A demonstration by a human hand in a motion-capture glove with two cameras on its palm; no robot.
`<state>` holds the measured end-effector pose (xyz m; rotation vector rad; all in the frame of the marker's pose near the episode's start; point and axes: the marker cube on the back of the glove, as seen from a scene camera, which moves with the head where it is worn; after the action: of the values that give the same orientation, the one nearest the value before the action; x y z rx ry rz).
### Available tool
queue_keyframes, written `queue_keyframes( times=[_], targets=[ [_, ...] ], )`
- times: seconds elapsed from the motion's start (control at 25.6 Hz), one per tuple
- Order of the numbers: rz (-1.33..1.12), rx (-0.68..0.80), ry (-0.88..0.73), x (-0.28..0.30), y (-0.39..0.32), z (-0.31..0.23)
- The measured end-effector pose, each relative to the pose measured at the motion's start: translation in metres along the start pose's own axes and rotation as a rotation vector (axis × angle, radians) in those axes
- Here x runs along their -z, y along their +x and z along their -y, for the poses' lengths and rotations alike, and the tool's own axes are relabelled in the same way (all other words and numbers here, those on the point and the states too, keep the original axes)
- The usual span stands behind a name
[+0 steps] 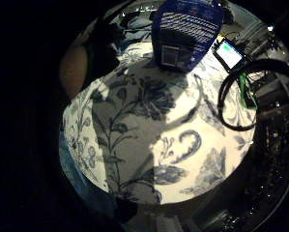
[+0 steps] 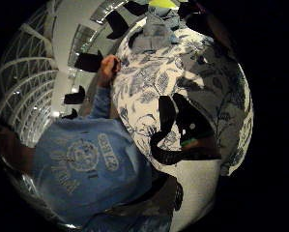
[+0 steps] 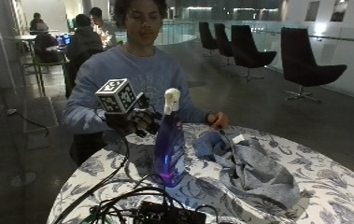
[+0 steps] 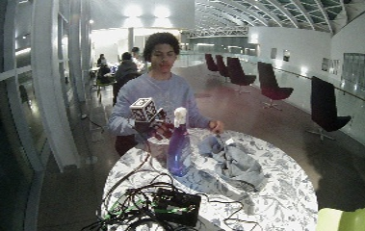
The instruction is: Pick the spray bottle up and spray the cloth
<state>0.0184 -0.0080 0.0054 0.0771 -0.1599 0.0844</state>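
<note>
Dim, glass-walled hall with dark swivel chairs surrounds a round table (image 3: 326, 182) draped in a white covering printed with blue flowers and leaves. Near the middle of that table stands the spray bottle (image 3: 169, 149), a tall, slim, translucent purple plastic container with a white trigger head; its long axis is upright. Which way the nozzle faces cannot be told for certain. Just beside the bottle, on the side away from the gloved hand, lies the cloth (image 3: 251, 165), a grey-blue towel with a soft, nubby surface, crumpled into loose folds. The person's bare hand (image 3: 217, 120) rests at the far edge of the cloth and seems to touch it. The gloved right hand (image 3: 140, 120) hangs in the air just beside the bottle's neck, fingers loosely curled and apart, holding nothing; no contact with the bottle shows. On the near edge of the table, in front of the bottle, sits a tangle of black cables (image 3: 127, 198) around a dark, boxy device (image 3: 169, 215).
</note>
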Motion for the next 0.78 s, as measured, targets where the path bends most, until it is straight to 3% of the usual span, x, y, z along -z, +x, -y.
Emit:
queue_keyframes(
  times=[0.35,0.78],
  targets=[
    [0.678,-0.136,0.347,0.014,0.024,0.016],
    [0.691,-0.249,0.493,0.012,0.039,0.037]
  ],
)
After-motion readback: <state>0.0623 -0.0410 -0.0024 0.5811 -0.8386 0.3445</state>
